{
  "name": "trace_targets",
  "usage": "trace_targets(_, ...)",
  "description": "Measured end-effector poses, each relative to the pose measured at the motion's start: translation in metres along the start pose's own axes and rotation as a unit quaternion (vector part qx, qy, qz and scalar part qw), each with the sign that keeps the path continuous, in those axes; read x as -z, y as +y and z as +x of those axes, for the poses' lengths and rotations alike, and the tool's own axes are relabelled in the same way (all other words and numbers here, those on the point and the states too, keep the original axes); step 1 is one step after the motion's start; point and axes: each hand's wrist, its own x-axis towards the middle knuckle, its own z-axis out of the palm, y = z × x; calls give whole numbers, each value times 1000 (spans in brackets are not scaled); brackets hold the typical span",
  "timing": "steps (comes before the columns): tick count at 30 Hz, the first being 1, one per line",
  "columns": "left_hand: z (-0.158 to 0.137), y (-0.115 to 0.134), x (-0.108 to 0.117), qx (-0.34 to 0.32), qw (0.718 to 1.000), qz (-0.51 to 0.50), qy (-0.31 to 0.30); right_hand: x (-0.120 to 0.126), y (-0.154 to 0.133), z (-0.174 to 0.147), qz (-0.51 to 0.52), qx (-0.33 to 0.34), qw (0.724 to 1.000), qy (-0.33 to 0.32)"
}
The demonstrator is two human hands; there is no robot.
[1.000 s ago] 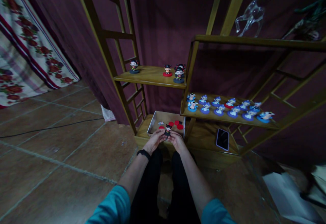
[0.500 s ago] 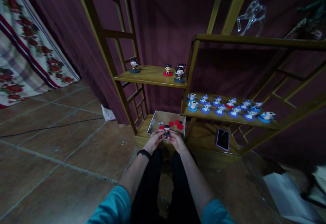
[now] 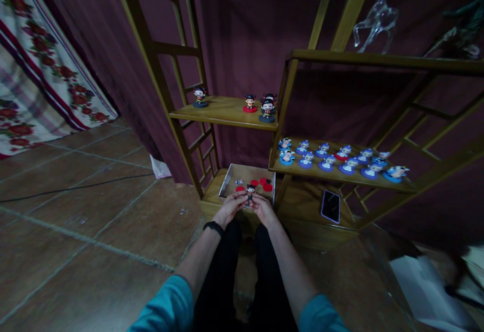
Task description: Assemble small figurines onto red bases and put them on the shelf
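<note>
Between my two hands is a small black-haired figurine (image 3: 250, 191) with red hair buns, held upright just over the front edge of a shallow box (image 3: 226, 183). My left hand (image 3: 232, 208) grips it from the left, and my right hand (image 3: 263, 208) pinches it from the right. Fingers cover its lower part and most of its base. Inside the box lie several red discs (image 3: 267, 188) and a small black-and-white piece (image 3: 239, 182).
A wooden shelf unit (image 3: 223, 116) carries similar figurines (image 3: 267, 109) on its left board. Blue and white figurines (image 3: 326, 163) stand in rows on the right board. Below them lies a phone (image 3: 330, 206). A glass deer (image 3: 378, 19) stands higher up.
The figurine has shifted slightly to the right and turned a little between my fingers. Both hands keep nearly the same place over the box edge.
</note>
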Motion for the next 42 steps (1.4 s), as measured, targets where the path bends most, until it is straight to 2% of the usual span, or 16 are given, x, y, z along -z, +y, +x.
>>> trace_targets(9,4,-2,-1,16,1000,5,-10,-1,-1,-1,1,-3,1000,-2)
trace_targets(24,-1,1,-5,30,996,75,27,-3,-1,-1,-23,-8,1000,19)
trace_targets(42,4,-6,-3,21,997,69,33,-3,1,-2,-59,-1,998,21)
